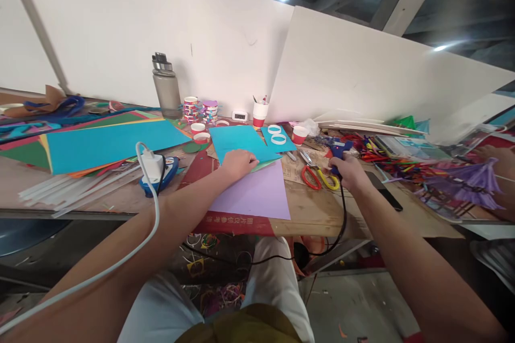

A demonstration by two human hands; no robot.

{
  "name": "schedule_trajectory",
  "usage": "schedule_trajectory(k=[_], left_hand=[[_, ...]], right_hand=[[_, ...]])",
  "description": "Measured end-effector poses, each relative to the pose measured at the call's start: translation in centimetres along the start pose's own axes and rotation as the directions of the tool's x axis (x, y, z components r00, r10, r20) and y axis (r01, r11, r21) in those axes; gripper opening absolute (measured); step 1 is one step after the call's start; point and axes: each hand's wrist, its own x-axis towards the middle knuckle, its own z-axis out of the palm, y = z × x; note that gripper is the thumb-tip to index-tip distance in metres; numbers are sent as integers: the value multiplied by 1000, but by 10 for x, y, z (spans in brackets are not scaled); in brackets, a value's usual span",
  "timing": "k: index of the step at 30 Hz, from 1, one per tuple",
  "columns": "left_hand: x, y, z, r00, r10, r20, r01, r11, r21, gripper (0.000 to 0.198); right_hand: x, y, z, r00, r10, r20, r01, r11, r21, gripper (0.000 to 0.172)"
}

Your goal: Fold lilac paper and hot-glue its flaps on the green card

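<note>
My right hand [349,169] is wrapped round a blue hot glue gun [340,148] with a black cord hanging below it. My left hand [238,165] lies at the near edge of a blue paper sheet [237,139], its fingers curled and partly hidden against the sheet. Beneath that sheet are a green edge and a purple paper sheet [257,193]. Red-and-yellow-handled scissors [317,176] lie between my hands. Behind them, two white paper rings [277,139] rest on a smaller blue piece beside a red-and-white paper cup [299,134].
A blue power strip [168,176] with a white plug stands left, its cable crossing my left arm. Further back are a water bottle [166,88], decorated cups [210,111] and a small clock [240,116]. On the right are a phone [384,191], pipe cleaners and another person's arm [502,166].
</note>
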Motion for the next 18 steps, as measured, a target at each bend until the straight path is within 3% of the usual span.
schedule_trajectory(k=[2, 6, 9, 14, 18], left_hand=[[0, 4, 0, 1000, -28, -9, 28, 1000, 3, 34], [1, 7, -1, 998, -64, -7, 64, 998, -9, 34], [3, 7, -1, 997, -71, -2, 71, 997, -19, 33], [4, 8, -3, 996, -84, 6, 84, 996, -36, 33], [3, 14, -2, 995, -98, 4, 98, 995, -24, 31]], right_hand=[[-23, -3, 11, 977, -136, 166, 115, 985, 132, 19], [-59, -4, 32, 847, -308, 434, 327, 944, 32, 26], [-65, -3, 41, 783, -363, 505, 506, 844, -178, 26], [-57, -7, 43, 670, -443, 595, 726, 557, -403, 28], [-50, -8, 47, 662, -459, 593, 748, 450, -487, 38]])
